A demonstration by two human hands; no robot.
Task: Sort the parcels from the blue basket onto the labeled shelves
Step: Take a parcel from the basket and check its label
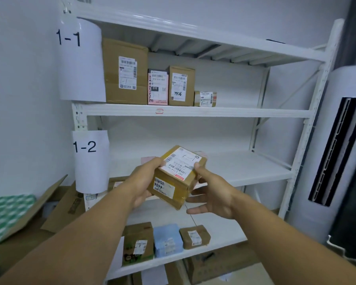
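Note:
I hold a small brown cardboard parcel (178, 177) with a white shipping label on top and "4404" on its side, in front of the white shelf rack. My left hand (144, 182) grips its left side. My right hand (210, 194) touches its right edge with the thumb on top and the other fingers spread beneath. The parcel hovers before the shelf marked by a paper sign "1-2" (88, 159). Above it, a paper sign "1-1" (78, 58) marks a shelf (193, 112) with several parcels (124, 72). The blue basket is not in view.
The lower shelf (214, 241) carries three small parcels: a brown-green box (138, 242), a blue packet (168, 240) and a brown box (194, 236). Flattened cardboard (56, 206) leans at the left. A tall white air conditioner (337, 151) stands right of the rack.

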